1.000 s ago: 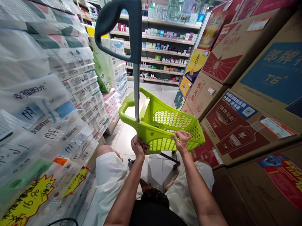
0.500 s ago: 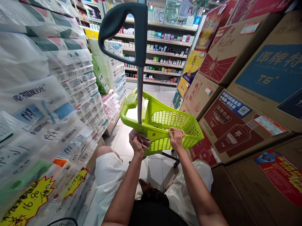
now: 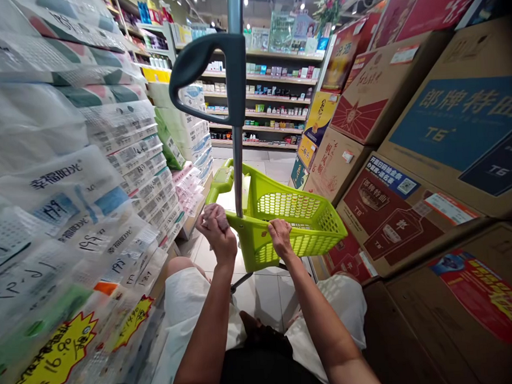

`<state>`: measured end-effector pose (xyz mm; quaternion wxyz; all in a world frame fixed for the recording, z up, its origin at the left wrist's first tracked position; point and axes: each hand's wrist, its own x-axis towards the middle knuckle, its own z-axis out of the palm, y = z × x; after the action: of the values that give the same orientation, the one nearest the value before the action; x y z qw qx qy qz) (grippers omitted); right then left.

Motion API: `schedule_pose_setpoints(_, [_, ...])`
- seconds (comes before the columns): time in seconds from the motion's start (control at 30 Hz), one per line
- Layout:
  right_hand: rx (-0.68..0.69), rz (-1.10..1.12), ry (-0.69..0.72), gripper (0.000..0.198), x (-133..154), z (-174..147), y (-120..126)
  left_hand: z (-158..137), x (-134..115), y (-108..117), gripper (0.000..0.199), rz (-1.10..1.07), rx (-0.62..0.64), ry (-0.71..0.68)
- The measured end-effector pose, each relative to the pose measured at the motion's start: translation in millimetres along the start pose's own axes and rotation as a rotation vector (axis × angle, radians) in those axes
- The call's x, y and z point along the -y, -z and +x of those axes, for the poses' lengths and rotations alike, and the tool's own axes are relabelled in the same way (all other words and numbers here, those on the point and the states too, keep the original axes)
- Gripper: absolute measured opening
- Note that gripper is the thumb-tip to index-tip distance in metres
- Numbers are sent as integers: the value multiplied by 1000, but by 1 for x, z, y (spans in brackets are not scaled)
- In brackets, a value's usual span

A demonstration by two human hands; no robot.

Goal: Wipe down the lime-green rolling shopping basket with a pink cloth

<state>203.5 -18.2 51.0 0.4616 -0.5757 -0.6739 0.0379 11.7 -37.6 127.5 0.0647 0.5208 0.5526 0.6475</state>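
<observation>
While left hand clenches pink cloth, right hand curls over green basket rim.

Pale square tiles make up the floor, with thin dark joints and a bright patch of reflected light beside the cart. The green basket cart stands on it (one dark leg shows below the basket, slanting down to the tiles). Along the left runs a low ledge with a light front edge, carrying pink-wrapped packs and tall stacks of white plastic-wrapped packs. At the far end, a shelf unit rises from the floor, its pale-edged boards bearing rows of small boxes and jars.
</observation>
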Motion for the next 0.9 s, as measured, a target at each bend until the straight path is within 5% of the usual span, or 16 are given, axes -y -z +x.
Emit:
schedule_pose_setpoints(0.13, [-38, 0, -5, 43, -6, -1, 1, -2, -6, 6, 43, 140, 222, -263])
schedule_pose_setpoints(0.3, [-28, 41, 5, 41, -11, -1, 3, 33, -18, 21, 42, 378, 272, -244])
schedule_pose_setpoints(0.47, [-43, 32, -23, 36, -12, -1, 2, 61, -27, 20, 32, 500, 583, -313])
schedule_pose_setpoints(0.9, [26, 36, 19, 43, -18, -3, 19, 47, -32, 26, 31, 459, 440, -324])
